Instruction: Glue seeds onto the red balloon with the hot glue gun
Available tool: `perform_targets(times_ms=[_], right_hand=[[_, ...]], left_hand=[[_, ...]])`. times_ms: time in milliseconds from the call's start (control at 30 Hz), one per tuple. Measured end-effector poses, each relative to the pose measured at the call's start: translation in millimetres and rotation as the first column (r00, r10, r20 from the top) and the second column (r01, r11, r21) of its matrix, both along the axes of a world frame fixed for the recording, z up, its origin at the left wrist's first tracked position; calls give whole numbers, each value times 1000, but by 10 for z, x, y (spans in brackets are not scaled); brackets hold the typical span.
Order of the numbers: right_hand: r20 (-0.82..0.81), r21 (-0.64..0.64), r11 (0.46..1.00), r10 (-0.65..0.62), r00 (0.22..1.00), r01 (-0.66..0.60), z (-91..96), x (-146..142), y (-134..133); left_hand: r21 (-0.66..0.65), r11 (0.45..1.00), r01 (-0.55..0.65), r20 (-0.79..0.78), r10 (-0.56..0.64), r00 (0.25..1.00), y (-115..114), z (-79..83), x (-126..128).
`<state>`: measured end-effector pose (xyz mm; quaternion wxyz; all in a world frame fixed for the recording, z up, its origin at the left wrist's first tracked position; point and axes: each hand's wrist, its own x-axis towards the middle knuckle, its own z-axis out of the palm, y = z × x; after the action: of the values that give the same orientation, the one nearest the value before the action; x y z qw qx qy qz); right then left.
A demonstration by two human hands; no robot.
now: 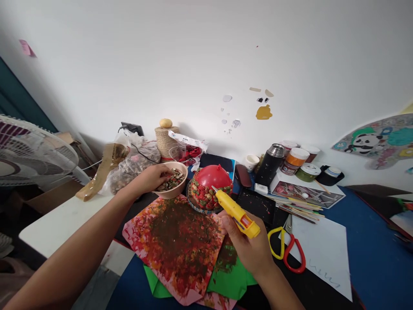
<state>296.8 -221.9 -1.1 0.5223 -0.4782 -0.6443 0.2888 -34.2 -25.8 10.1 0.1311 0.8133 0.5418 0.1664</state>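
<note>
My right hand (250, 245) is closed around a yellow hot glue gun (237, 212). The gun's nozzle points up and left, close to a red balloon (213, 176) with its knot on top. Small red, green and tan shell-like pieces (206, 196) cover the balloon's lower part, which sits in a round holder with a blue patterned rim (203, 210). My left hand (154, 177) reaches into a pale bowl (169, 193) of brown-green shell-like pieces (176, 175). Its fingers are curled with the tips among the pieces, so what they pinch is hidden.
Paint-stained paper (180, 249) lies in front, over green sheets (230, 280). To the right are scissors (293, 249), white paper (319, 249), pencils (300, 206), paint jars (295, 160) and a black flask (270, 165). A twine spool (166, 142), plastic bag (129, 161) and fan (35, 150) stand left.
</note>
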Motion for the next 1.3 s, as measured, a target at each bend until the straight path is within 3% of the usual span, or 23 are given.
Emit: perform_targets(times_ms=[167,300,367,467,567,667,767,867,1000,1167,1300], right_hand=[[-111,-78,997,-31,993,22,-52,5,-13],[-109,-75,997,-28,994,20,-73,1,-1],[-110,-70,998,-12,994,4,-77,-5,2],[-137,-68,998,-5,991,-4,-77,-18,-4],[-187,-73,997,-30,982,17,-71,-32,-8],[-245,-72,997,-56,968,39,-78,-27,6],[-278,-45,998,-56,959,45,-90,-6,29],[-302,-40,998,-58,952,48,-73,2,25],[-315,-76,997,-32,948,9,-13,-28,-18],[-273,-97,995,-36,961,10,-4,-74,-35],[-218,-59,998,-4,976,-9,-72,-75,7]], left_hand=[[23,997,-71,50,70,996,-40,43,-43],[-50,991,-124,349,134,927,-219,105,22],[-122,990,-76,564,132,815,-368,154,142],[-194,980,36,811,140,569,-620,260,429],[-238,942,239,912,132,387,-815,378,773],[-202,897,394,966,116,231,-899,452,1079],[-183,859,478,982,133,138,-917,442,1294],[-198,859,471,980,172,98,-934,352,1396],[-210,903,374,977,203,59,-957,165,1390],[-211,934,287,975,181,129,-946,-41,1333],[-194,945,263,974,154,165,-965,-73,1349]])
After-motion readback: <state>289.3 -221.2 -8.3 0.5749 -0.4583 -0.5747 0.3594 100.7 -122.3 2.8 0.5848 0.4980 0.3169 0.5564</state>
